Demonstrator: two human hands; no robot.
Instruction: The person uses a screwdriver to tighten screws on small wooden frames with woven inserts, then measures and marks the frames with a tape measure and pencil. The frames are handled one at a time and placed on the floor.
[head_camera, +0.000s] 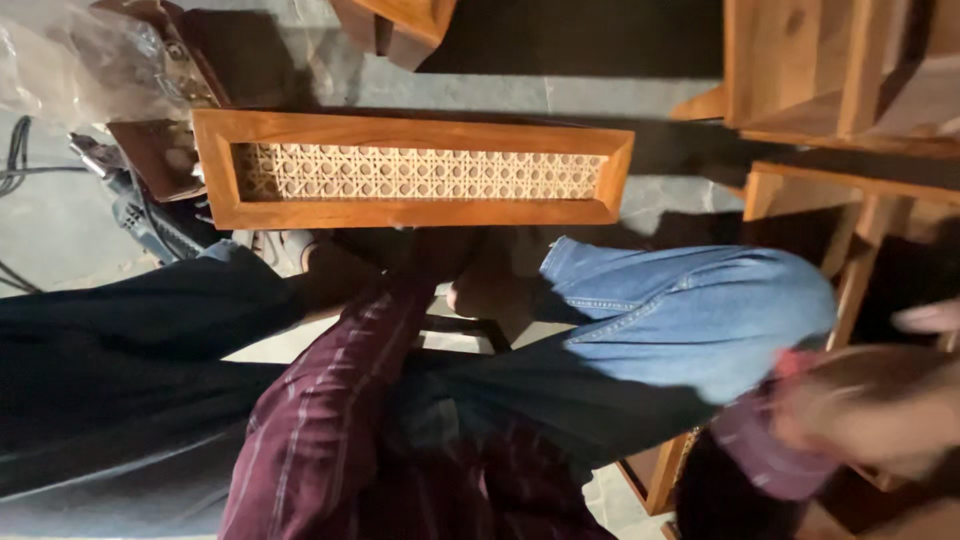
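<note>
Up close, left hand (440, 255) at the cane-panel wooden frame (412, 170) lower rail, grip hidden, right hand (880, 400) blurred, well apart

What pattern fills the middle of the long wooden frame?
The wooden frame has a pale woven cane lattice of small holes, seen in the head view.
</note>
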